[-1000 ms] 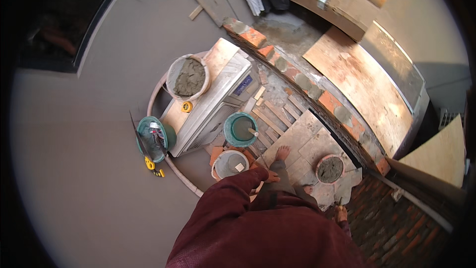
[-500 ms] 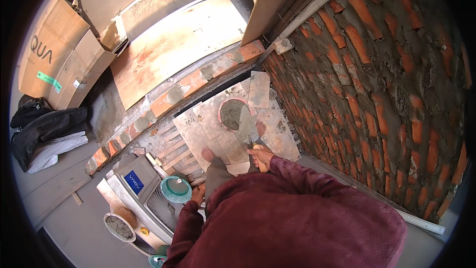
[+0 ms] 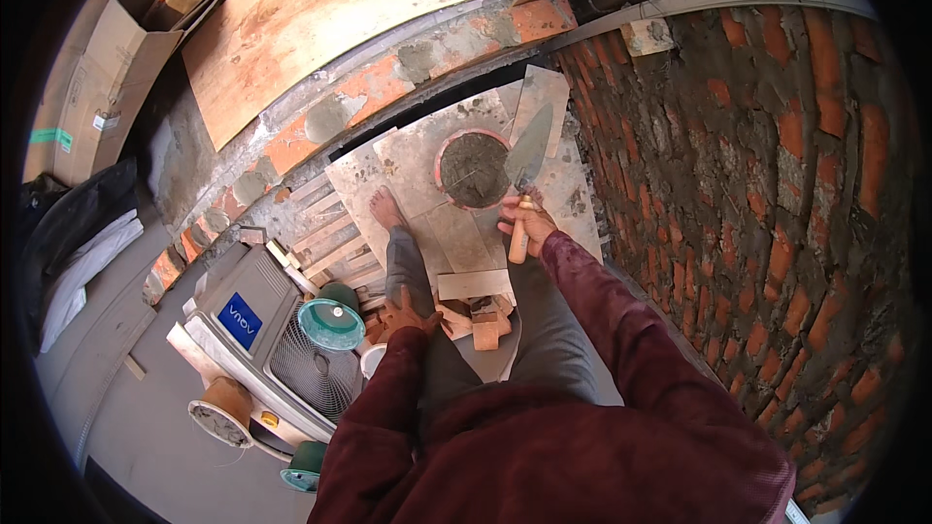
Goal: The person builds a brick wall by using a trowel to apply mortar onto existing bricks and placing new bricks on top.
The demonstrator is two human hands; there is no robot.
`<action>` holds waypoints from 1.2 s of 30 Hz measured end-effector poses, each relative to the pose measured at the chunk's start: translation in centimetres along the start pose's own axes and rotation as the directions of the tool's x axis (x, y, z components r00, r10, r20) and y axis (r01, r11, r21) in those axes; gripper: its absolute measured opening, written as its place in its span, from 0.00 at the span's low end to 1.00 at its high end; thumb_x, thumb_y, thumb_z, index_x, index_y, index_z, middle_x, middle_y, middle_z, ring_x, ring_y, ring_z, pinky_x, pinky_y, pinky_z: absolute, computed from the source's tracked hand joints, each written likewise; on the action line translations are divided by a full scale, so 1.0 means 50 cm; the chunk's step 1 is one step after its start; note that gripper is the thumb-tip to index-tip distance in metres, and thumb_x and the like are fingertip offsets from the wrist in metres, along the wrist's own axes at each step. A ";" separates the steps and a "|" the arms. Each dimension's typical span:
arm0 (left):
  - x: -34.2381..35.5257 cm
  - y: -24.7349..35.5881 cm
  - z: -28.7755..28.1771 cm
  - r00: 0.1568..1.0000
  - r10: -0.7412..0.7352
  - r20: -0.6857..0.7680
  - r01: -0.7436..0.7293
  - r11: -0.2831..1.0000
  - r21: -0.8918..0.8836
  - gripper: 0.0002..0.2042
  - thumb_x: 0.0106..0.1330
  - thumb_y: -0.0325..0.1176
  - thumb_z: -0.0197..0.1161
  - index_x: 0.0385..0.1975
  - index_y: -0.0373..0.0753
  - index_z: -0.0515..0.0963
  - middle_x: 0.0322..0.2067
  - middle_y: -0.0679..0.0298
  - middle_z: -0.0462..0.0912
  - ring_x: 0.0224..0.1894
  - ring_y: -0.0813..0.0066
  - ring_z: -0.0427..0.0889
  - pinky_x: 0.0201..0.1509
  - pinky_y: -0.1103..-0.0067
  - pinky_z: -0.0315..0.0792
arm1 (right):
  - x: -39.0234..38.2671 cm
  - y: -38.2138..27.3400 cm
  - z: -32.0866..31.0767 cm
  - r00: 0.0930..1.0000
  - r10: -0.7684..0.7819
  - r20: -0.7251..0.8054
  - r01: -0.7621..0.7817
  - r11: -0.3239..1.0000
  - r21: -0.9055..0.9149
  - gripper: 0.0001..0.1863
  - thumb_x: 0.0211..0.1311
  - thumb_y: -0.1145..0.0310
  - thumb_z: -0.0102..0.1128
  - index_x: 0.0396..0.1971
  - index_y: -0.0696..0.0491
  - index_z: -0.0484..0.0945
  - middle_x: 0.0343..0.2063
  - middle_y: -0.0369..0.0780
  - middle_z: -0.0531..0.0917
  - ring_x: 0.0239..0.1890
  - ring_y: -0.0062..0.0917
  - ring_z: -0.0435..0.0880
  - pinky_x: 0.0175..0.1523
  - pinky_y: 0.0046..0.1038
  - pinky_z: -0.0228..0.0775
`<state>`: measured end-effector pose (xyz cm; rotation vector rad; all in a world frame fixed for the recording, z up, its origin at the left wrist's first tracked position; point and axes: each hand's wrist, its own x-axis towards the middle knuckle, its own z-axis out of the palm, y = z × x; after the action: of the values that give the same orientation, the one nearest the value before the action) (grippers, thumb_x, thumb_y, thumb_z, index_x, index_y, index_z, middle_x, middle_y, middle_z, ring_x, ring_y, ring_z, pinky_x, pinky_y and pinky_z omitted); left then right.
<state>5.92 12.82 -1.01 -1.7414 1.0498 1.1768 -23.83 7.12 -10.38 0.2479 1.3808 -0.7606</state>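
My right hand (image 3: 534,225) grips the wooden handle of a pointed trowel (image 3: 528,144), its blade at the right side of a round tub of grey mortar (image 3: 470,167). The tub sits on pale, stained tiles (image 3: 456,243) between my bare feet. My left hand (image 3: 406,318) has its fingers spread by my left leg and holds nothing that I can see. Beside it are a green bucket (image 3: 333,324) and some broken bricks (image 3: 485,330). A pale wooden strip (image 3: 475,284) lies between my legs.
A rough brick wall (image 3: 738,262) smeared with mortar rises on my right. Ahead, a low brick ledge (image 3: 369,87) borders a plywood sheet (image 3: 340,19). On the left stand an air-conditioner unit (image 3: 223,291), a mortar bucket (image 3: 218,414), cardboard boxes (image 3: 112,78) and wooden slats (image 3: 320,233).
My view has swung right toward the brick wall. The trowel, over the mortar half a second ago, now sits at the tub's right. My left hand's fingers have spread out.
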 end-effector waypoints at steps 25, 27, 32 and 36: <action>0.171 -0.092 0.028 0.957 0.250 -0.145 -0.246 0.968 0.045 0.32 0.54 0.48 0.61 0.59 0.40 0.73 0.64 0.47 0.66 0.66 0.49 0.63 0.71 0.65 0.57 | 0.295 0.000 0.199 0.919 -0.122 -0.375 0.176 0.978 0.112 0.14 0.44 0.71 0.65 0.33 0.52 0.74 0.27 0.38 0.73 0.24 0.27 0.74 0.28 0.36 0.73; 0.168 -0.091 0.032 0.961 0.240 -0.135 -0.240 0.971 0.019 0.32 0.54 0.48 0.62 0.60 0.40 0.73 0.65 0.48 0.65 0.67 0.49 0.62 0.71 0.64 0.57 | 0.316 0.016 0.209 0.925 -0.186 -0.331 0.211 0.977 0.043 0.12 0.46 0.73 0.64 0.32 0.51 0.72 0.25 0.36 0.71 0.23 0.25 0.73 0.26 0.36 0.77; 0.163 -0.060 0.020 0.973 0.210 -0.099 -0.204 0.977 0.067 0.32 0.55 0.47 0.63 0.60 0.40 0.72 0.66 0.48 0.63 0.69 0.47 0.59 0.71 0.62 0.57 | 0.382 0.074 0.274 0.805 -0.582 -0.111 0.508 0.774 -0.377 0.11 0.49 0.72 0.63 0.33 0.54 0.74 0.33 0.38 0.75 0.31 0.27 0.78 0.36 0.31 0.77; 0.154 -0.041 0.013 0.977 0.187 -0.097 -0.179 0.980 0.093 0.31 0.56 0.46 0.63 0.60 0.40 0.72 0.66 0.49 0.63 0.69 0.47 0.59 0.72 0.62 0.56 | 0.350 0.107 0.295 0.453 -0.852 0.262 0.536 0.025 -0.844 0.12 0.57 0.66 0.62 0.37 0.57 0.74 0.50 0.50 0.76 0.43 0.40 0.81 0.48 0.35 0.73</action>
<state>9.39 12.56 -8.19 -1.6847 1.3281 1.1447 -8.92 -3.35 -25.24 -1.3933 2.0654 -0.7104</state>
